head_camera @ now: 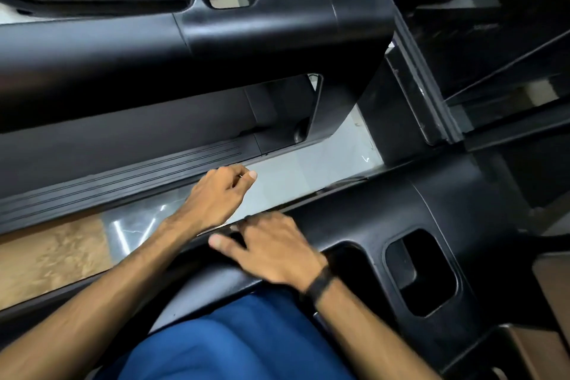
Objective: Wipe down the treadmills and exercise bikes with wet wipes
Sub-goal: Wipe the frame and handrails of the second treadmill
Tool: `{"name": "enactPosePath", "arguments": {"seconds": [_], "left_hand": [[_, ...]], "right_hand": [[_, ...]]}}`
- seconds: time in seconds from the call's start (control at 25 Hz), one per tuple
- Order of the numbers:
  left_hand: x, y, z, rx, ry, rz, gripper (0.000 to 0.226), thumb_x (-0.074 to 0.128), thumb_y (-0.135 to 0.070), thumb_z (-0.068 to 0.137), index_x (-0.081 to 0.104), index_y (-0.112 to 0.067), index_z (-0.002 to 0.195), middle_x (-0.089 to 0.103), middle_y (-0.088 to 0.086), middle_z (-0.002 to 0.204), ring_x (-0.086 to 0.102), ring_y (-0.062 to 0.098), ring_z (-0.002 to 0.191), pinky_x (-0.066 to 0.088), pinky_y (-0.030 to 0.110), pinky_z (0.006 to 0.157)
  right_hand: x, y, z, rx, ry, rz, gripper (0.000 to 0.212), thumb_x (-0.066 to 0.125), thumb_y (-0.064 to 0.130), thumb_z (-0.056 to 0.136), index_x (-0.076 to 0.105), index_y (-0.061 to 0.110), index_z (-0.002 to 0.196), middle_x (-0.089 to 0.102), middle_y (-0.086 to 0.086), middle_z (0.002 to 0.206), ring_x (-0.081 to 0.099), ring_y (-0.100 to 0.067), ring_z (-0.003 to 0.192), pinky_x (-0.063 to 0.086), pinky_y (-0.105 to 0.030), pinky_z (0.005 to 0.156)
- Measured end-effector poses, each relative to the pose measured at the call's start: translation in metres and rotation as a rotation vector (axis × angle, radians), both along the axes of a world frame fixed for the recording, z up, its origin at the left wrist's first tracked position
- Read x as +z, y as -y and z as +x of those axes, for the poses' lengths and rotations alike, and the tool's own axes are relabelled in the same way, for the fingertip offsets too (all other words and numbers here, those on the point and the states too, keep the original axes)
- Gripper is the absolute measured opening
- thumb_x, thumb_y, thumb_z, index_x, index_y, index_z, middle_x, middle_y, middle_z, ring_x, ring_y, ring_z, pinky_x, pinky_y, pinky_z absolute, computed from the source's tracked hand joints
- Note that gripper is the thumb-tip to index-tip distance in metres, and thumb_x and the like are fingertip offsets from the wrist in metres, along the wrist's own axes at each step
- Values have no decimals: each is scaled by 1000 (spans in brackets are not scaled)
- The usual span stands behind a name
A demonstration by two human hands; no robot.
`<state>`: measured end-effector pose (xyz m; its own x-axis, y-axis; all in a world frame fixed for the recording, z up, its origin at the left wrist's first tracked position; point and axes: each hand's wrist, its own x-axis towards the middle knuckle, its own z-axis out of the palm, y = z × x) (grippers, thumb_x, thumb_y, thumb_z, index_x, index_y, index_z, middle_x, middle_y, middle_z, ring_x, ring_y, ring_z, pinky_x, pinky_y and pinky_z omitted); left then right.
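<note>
Here my right hand (pixel 271 248) lies flat on the edge of the near treadmill's black plastic arm (pixel 385 216), fingers spread and reaching over its rim, thumb pointing left. Whether a wipe sits under those fingers I cannot tell; a pale sliver shows at the fingertips, but it is too blurred to name. My left hand (pixel 216 194) hangs over the gap between the two machines, its grip loosely curled with thumb and forefinger nearly meeting. There may be something small pinched there, but I cannot make it out.

To do this step well, I judge I should press with flat fingers and drag along the length of the arm in long overlapping strokes, following the rim down where sweat gathers, then dip into the cup pocket (pixel 422 271) beside my wrist.

The arm is matte black, lightly textured, with rounded edges and a deep recessed pocket. Across the gap runs the neighbouring treadmill's ribbed side rail (pixel 123 182), dark and grooved, with pale glossy floor (pixel 308 170) between the two machines.
</note>
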<state>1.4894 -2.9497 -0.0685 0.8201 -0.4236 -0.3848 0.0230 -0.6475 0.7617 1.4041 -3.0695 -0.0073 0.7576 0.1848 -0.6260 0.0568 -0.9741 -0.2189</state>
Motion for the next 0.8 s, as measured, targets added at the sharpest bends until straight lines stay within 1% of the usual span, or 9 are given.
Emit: {"name": "enactPosePath", "arguments": {"seconds": [0.08,0.16,0.24,0.32,0.4,0.48,0.6,0.72,0.8], "left_hand": [[1,-7,3,78,6,-15,40,32,-62,89,50,-31,74,70,0,76,67,24,91,52,43,81],[-3,-13,3,102,11,13,36,35,-59,93,50,-32,74,71,-1,80,67,25,92,52,41,81],[-5,-14,0,76,-2,31,34,37,-58,95,53,-33,79,73,-1,84,67,25,91,52,41,82],[-4,-5,-4,40,-19,19,39,34,-62,89,59,-32,88,73,-3,85,67,23,90,52,42,83],[0,6,-5,9,-21,0,41,37,-62,86,62,-31,93,72,-6,86,65,20,85,53,41,83],[5,14,-5,12,-7,-36,37,44,-59,88,64,-29,94,70,-9,81,64,17,80,53,40,82],[9,17,-6,-18,-29,-57,33,56,-57,91,66,-28,102,69,-13,81,65,12,82,52,38,85],[8,22,-10,-204,-69,0,58,58,-73,78,63,-29,115,67,-17,95,65,9,95,51,36,91],[9,29,-12,-309,-102,2,85,49,-89,59,60,-32,122,66,-17,107,63,6,103,49,34,96]], "right_hand": [[29,22,-33,-13,31,186,95,-2,78,88,54,21,140,53,1,147,40,-11,141,23,-32,119],[38,91,-37,-127,43,110,99,-10,83,82,42,33,150,38,14,157,21,4,147,11,-27,123],[28,149,-18,-322,97,-69,112,-18,87,75,50,30,144,47,11,151,30,-1,144,15,-31,123],[15,143,-1,-366,139,-257,118,-20,84,75,56,18,137,54,-4,143,39,-19,141,20,-35,121],[4,93,-15,-212,147,-246,108,-8,79,84,45,9,146,42,-14,154,29,-25,147,12,-36,123],[18,59,-57,-1,170,-7,93,2,74,94,27,11,157,21,-9,165,11,-16,154,1,-32,125],[27,120,-92,-115,337,21,73,15,63,102,19,17,159,14,0,167,5,-9,154,6,-38,125],[24,186,-79,-559,408,-228,89,-2,71,95,14,11,159,11,-7,167,0,-12,154,3,-40,126],[14,159,-77,-566,405,-254,96,-6,73,91,9,6,159,3,-12,167,-4,-19,154,0,-39,125]]}}
